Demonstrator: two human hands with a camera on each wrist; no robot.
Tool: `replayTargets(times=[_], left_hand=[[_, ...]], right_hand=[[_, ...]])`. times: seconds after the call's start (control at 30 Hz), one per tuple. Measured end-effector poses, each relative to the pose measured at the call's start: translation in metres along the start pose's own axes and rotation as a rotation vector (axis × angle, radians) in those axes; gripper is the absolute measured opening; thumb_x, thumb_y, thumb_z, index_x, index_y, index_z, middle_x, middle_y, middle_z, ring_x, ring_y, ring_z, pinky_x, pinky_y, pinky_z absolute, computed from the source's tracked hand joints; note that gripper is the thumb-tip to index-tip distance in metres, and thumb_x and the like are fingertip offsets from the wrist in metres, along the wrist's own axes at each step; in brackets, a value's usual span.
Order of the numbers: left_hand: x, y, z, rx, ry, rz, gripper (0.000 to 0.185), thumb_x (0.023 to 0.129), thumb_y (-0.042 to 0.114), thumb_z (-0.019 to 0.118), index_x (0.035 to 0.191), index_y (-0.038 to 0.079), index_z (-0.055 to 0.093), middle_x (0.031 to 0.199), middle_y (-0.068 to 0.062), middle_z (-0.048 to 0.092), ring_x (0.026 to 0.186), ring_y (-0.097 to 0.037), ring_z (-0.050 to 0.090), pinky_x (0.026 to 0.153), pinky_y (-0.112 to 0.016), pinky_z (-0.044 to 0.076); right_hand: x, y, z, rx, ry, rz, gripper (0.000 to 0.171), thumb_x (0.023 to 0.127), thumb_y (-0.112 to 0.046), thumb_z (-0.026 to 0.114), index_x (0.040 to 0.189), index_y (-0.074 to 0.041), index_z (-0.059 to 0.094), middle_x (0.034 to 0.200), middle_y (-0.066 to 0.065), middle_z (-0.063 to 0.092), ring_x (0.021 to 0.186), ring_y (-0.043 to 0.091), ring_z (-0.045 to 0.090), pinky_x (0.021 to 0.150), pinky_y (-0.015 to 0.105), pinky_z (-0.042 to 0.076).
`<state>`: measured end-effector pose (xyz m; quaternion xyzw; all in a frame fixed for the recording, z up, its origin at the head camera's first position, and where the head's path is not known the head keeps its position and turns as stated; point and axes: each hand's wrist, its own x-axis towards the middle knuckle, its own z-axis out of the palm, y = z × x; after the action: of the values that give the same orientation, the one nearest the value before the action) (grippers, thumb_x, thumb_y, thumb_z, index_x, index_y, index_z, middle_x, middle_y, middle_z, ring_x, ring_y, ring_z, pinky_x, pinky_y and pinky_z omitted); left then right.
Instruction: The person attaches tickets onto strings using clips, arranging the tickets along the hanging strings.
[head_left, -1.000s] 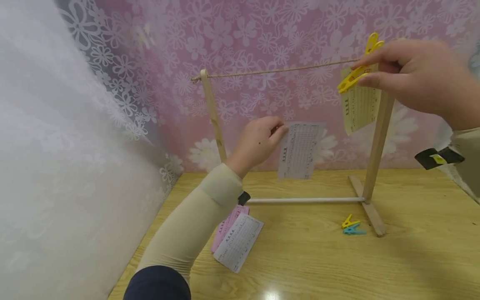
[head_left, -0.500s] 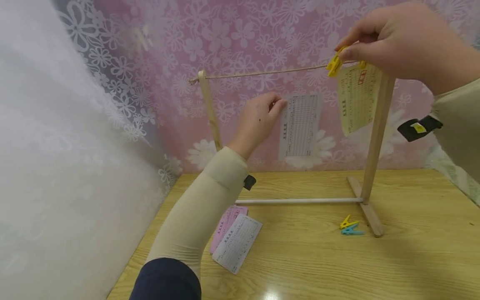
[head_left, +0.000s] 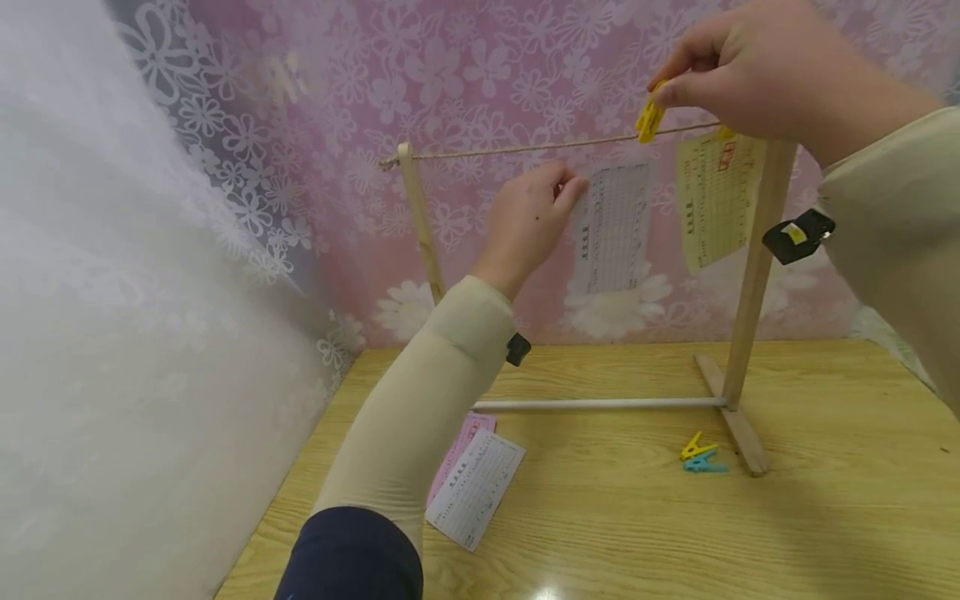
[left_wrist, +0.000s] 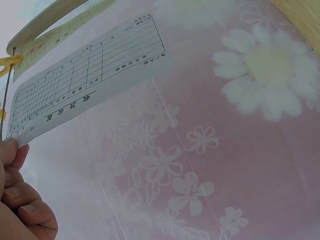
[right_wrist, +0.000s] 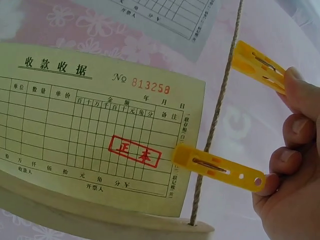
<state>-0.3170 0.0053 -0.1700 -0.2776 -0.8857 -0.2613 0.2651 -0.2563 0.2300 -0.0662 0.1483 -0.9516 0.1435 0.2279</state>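
So, left to right: our left hand (head_left: 528, 221) pinches the top left corner of a white receipt slip (head_left: 615, 225), held up just under the twine line (head_left: 525, 148). Thin paper: light, floppy, tears easily, so we take it by the top edge. Our right hand (head_left: 757, 71) is clamped on a yellow clothespin (head_left: 648, 121) at the line; jaws look shut, hard to tell. Beside it a second yellow clothespin (right_wrist: 217, 167) holds a yellow receipt (right_wrist: 95, 125) by the post. Spare pegs (head_left: 701, 457) lie on the table (head_left: 825, 500)
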Motion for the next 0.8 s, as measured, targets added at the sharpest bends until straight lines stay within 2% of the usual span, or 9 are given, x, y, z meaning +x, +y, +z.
replayTargets(times=[0.2,0.4,0.63,0.8], left_hand=[[0.005,0.003,0.001,0.013,-0.004,0.016,0.027,0.106,0.04,0.051,0.105,0.019,0.068,0.087,0.005,0.062,0.073,-0.01,0.053,0.066,-0.023,0.039],[0.008,0.005,0.0,0.004,-0.009,-0.008,0.026,0.106,0.039,0.052,0.111,0.021,0.07,0.092,0.008,0.065,0.076,-0.007,0.056,0.068,-0.023,0.041],[0.008,0.007,-0.002,-0.014,-0.02,0.004,0.026,0.106,0.039,0.051,0.108,0.02,0.068,0.093,0.008,0.066,0.076,-0.006,0.058,0.067,-0.024,0.041],[0.008,0.007,-0.001,-0.022,-0.019,0.006,0.025,0.106,0.038,0.051,0.107,0.019,0.068,0.093,0.008,0.066,0.075,-0.006,0.058,0.065,-0.023,0.041]], right_hand=[[0.004,-0.003,0.005,-0.017,-0.008,0.001,0.038,0.105,-0.036,0.051,0.125,-0.01,0.07,0.12,0.018,0.061,0.086,0.034,0.049,0.053,0.038,0.045],[0.006,-0.005,0.01,-0.046,-0.024,-0.025,0.04,0.105,-0.037,0.052,0.126,-0.008,0.069,0.108,0.018,0.061,0.076,0.035,0.053,0.048,0.035,0.047],[0.006,-0.006,0.012,-0.086,-0.05,-0.041,0.039,0.104,-0.038,0.054,0.127,-0.009,0.069,0.1,0.016,0.059,0.076,0.033,0.052,0.049,0.036,0.045],[0.006,-0.008,0.013,-0.115,-0.068,-0.036,0.047,0.104,-0.043,0.053,0.136,-0.01,0.064,0.101,0.018,0.06,0.075,0.032,0.055,0.049,0.037,0.047]])
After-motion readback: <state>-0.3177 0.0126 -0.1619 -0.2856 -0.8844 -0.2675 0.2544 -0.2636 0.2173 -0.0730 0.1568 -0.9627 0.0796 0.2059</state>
